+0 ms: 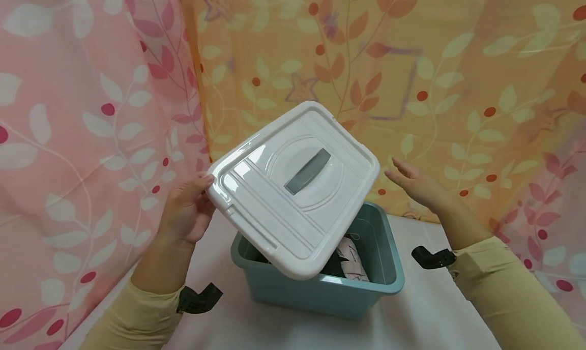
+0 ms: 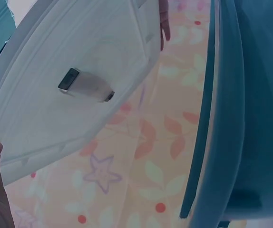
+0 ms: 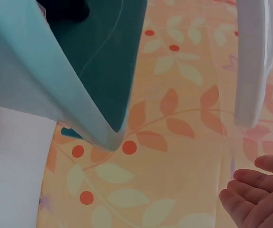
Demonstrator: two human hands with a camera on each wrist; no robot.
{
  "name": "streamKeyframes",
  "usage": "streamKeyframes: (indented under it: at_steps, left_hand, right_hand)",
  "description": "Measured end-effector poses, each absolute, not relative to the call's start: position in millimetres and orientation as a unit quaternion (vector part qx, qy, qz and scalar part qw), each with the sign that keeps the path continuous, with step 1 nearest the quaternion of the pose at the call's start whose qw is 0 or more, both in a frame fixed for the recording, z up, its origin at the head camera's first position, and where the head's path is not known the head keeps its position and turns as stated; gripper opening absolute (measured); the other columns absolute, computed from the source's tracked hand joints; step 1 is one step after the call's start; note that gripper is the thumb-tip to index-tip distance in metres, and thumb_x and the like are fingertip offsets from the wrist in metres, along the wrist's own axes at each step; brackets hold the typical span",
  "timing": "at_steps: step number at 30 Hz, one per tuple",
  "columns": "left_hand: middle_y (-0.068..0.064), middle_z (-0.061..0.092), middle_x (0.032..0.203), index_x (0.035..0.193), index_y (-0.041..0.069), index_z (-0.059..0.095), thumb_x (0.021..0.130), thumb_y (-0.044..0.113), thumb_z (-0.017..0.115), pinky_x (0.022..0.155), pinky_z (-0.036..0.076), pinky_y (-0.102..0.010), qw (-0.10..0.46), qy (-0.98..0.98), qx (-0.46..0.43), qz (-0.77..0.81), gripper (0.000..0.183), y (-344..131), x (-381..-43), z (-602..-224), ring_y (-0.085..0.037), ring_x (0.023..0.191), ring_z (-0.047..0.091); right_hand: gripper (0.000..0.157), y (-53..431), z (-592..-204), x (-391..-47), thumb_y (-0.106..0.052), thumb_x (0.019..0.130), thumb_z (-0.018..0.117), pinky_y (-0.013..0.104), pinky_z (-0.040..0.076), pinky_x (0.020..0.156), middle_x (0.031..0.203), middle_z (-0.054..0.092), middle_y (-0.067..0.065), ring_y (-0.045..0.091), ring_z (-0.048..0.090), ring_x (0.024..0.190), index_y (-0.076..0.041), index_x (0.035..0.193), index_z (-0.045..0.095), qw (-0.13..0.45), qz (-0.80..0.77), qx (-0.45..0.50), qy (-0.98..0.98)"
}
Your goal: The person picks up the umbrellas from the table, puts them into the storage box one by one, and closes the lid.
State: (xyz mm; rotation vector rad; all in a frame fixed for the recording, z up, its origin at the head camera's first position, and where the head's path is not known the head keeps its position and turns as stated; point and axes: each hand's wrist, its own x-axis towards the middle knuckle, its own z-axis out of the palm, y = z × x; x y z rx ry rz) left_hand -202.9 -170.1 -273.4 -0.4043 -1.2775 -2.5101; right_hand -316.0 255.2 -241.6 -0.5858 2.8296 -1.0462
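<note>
A white plastic lid (image 1: 256, 187) with a grey handle (image 1: 308, 172) is held tilted above a teal storage bin (image 1: 311, 294). My left hand (image 1: 186, 207) pinches the lid's left corner, thumb on top and fingers beneath. Off the lid's right corner, my right hand (image 1: 416, 184) hangs in the air with its fingers extended, touching nothing. The left wrist view shows the lid's underside (image 2: 79, 114). Inside the bin lie a pale patterned bundle (image 1: 351, 261) and something black (image 1: 333, 266); the lid covers the rest of the contents.
The bin stands on a white table surface (image 1: 215, 319). Behind it hangs an orange leaf-patterned curtain (image 1: 439, 85), and a pink one (image 1: 91, 162) runs along the left side. A black wrist mount (image 1: 199, 299) sits on the left sleeve, another (image 1: 432, 258) on the right.
</note>
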Motion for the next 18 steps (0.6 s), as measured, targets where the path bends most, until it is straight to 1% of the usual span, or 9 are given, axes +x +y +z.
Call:
streamKeyframes:
  at_steps: [3, 6, 11, 15, 18]
  left_hand:
    - [-0.003, 0.058, 0.087, 0.082, 0.01, 0.072, 0.094, 0.007, 0.046, 0.075, 0.051, -0.021, 0.143, -0.448, -0.146, -0.87, 0.029, -165.0, -202.8, -272.7, -0.015, 0.077, 0.058]
    - [-0.003, 0.058, 0.089, 0.085, 0.01, 0.073, 0.094, 0.007, 0.046, 0.076, 0.051, -0.023, 0.14, -0.452, -0.152, -0.868, 0.028, -158.7, -202.8, -271.5, -0.015, 0.078, 0.059]
    - [-0.004, 0.057, 0.095, 0.087, 0.011, 0.072, 0.094, 0.008, 0.046, 0.079, 0.051, -0.025, 0.128, -0.469, -0.171, -0.857, 0.028, -148.9, -203.8, -270.9, -0.017, 0.083, 0.057]
    - [-0.005, 0.057, 0.097, 0.087, 0.012, 0.073, 0.095, 0.007, 0.044, 0.08, 0.051, -0.028, 0.121, -0.479, -0.188, -0.849, 0.03, -143.7, -205.1, -272.8, -0.018, 0.086, 0.055]
    - [-0.005, 0.057, 0.098, 0.087, 0.013, 0.072, 0.096, 0.007, 0.043, 0.08, 0.051, -0.029, 0.116, -0.487, -0.199, -0.842, 0.032, -141.0, -207.4, -275.0, -0.019, 0.087, 0.055]
  right_hand:
    - [0.074, 254.4, -239.2, -319.6, -0.049, 0.094, 0.039, 0.068, 0.016, 0.098, 0.151, 0.009, 0.02, 0.045, 0.011, 0.134, -0.011, 0.148, 0.005, 0.021, -0.351, -0.182, 0.918]
    - [0.074, 254.1, -237.5, -323.6, -0.049, 0.094, 0.04, 0.063, 0.018, 0.1, 0.149, 0.016, 0.021, 0.043, 0.016, 0.134, -0.009, 0.148, 0.008, 0.003, -0.365, -0.171, 0.915]
    - [0.069, 252.9, -235.8, -328.0, -0.048, 0.094, 0.04, 0.057, 0.026, 0.101, 0.143, 0.031, 0.022, 0.04, 0.031, 0.128, -0.007, 0.146, 0.021, -0.041, -0.374, -0.148, 0.915]
    - [0.06, 253.5, -236.9, -328.2, -0.047, 0.094, 0.04, 0.055, 0.038, 0.093, 0.13, 0.046, 0.022, 0.037, 0.047, 0.111, -0.005, 0.138, 0.039, -0.072, -0.361, -0.132, 0.92]
    - [0.051, 255.6, -238.7, -328.2, -0.044, 0.095, 0.04, 0.049, 0.045, 0.082, 0.116, 0.054, 0.021, 0.034, 0.052, 0.096, -0.005, 0.126, 0.051, -0.091, -0.328, -0.125, 0.932]
